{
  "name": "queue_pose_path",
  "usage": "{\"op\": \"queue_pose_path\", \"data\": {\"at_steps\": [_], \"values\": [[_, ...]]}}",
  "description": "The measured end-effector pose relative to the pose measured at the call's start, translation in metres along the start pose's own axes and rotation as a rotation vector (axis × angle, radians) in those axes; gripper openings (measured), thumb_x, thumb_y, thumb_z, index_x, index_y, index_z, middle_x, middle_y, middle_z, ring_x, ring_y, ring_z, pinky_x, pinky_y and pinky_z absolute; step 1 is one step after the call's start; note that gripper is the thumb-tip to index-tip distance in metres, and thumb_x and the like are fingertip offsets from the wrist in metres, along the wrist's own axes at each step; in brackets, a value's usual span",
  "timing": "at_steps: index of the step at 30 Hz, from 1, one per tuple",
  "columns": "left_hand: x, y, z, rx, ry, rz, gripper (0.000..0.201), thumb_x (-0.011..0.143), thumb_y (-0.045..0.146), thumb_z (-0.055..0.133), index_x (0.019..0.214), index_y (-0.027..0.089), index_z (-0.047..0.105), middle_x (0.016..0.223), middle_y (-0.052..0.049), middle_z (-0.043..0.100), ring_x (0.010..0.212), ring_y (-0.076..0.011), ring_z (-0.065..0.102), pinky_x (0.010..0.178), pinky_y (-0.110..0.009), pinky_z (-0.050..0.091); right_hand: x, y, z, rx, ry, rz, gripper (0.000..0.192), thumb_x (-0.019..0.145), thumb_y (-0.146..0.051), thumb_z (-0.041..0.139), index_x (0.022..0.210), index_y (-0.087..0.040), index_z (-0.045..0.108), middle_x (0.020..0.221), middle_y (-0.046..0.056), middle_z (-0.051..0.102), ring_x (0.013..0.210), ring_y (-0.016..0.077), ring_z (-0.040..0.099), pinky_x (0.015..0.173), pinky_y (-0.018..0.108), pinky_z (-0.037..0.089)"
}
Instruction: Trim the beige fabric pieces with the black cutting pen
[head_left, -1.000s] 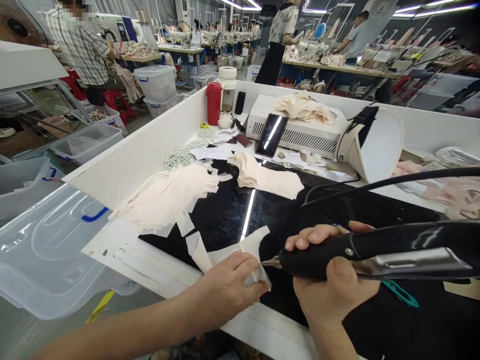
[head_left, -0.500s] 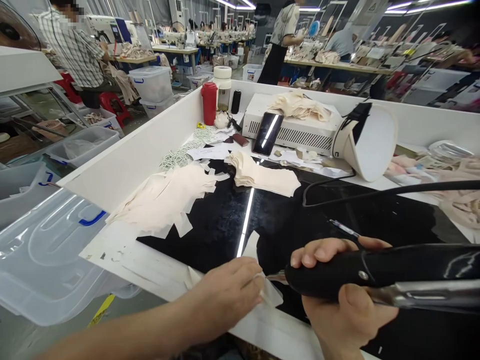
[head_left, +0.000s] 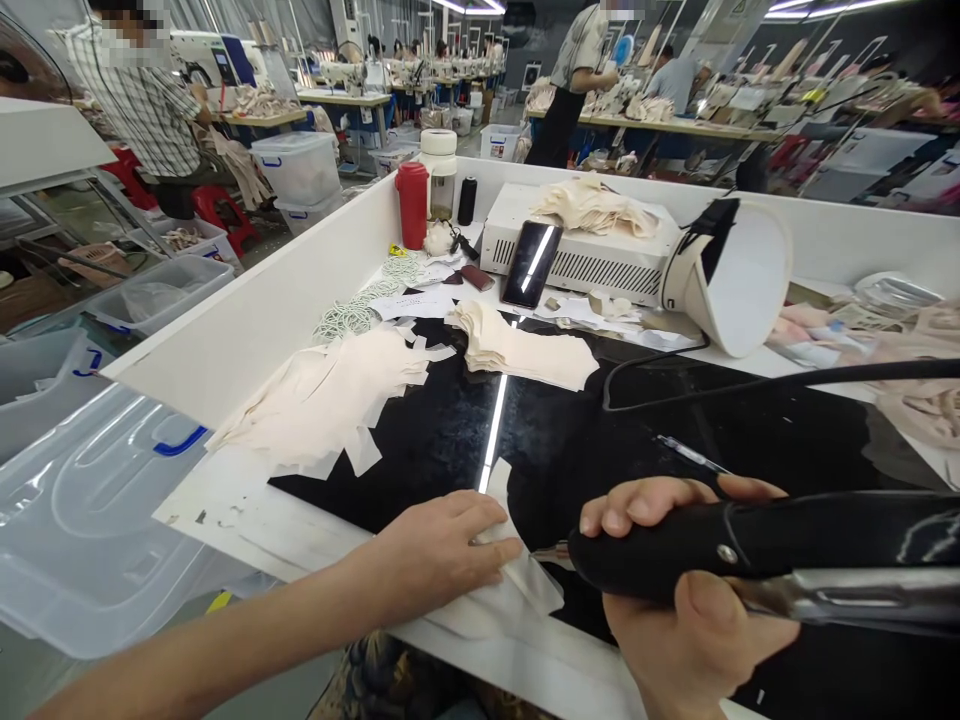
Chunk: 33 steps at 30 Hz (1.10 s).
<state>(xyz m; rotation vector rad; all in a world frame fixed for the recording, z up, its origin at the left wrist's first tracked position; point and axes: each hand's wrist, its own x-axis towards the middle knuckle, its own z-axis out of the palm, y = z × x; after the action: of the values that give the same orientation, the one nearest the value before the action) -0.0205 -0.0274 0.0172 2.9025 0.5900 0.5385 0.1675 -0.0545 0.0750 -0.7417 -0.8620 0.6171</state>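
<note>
- The right hand (head_left: 667, 640) has its fingers wrapped round a fat black tool (head_left: 750, 530); its thin tip points left.
- The left hand (head_left: 442, 550) lies on a pale cloth piece (head_left: 529, 580) by the near edge of the desk (head_left: 247, 510). I can't tell if it pinches.
- The cloth shows right of the left fingers, its long way slanting from far to near. The left hand is nearer; the tip is right at its other side.
- A pen (head_left: 694, 455) lies past the right hand.
- A pale heap (head_left: 322, 395) sits by the desk's left edge.
- A phone (head_left: 532, 262) leans near the far edge.
</note>
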Motion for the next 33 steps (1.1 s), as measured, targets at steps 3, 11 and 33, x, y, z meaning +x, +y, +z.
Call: {"op": "queue_pose_path", "data": {"at_steps": [3,11,33], "values": [[-0.001,0.001,0.002,0.004,-0.016,-0.010,0.026,0.100,0.027,0.066,0.124,0.018,0.062,0.123,-0.012,0.061,0.119,-0.0240,0.061,0.105,-0.037,0.055,0.000,0.000,0.000,-0.017,0.014,0.001,0.048,0.072,-0.039,0.089,0.110,-0.027,0.061,0.070,-0.005,0.065,0.055,0.0159,0.057,0.045,0.030,0.055],[-0.002,0.002,0.005,0.018,0.020,0.002,0.025,0.101,0.027,0.064,0.124,0.017,0.062,0.124,-0.013,0.061,0.120,-0.0252,0.060,0.108,-0.039,0.053,0.004,-0.002,0.004,-0.015,0.052,0.027,0.045,0.072,-0.035,0.088,0.107,-0.027,0.061,0.070,-0.005,0.065,0.057,0.0162,0.057,0.046,0.030,0.055],[0.001,0.009,0.004,0.026,0.031,-0.014,0.026,0.099,0.030,0.068,0.117,0.012,0.066,0.116,-0.016,0.063,0.120,-0.0273,0.060,0.110,-0.041,0.052,0.007,0.014,0.015,-0.019,0.029,0.016,0.043,0.073,-0.024,0.080,0.110,-0.025,0.058,0.072,-0.006,0.065,0.059,0.0163,0.058,0.050,0.030,0.056]]}}
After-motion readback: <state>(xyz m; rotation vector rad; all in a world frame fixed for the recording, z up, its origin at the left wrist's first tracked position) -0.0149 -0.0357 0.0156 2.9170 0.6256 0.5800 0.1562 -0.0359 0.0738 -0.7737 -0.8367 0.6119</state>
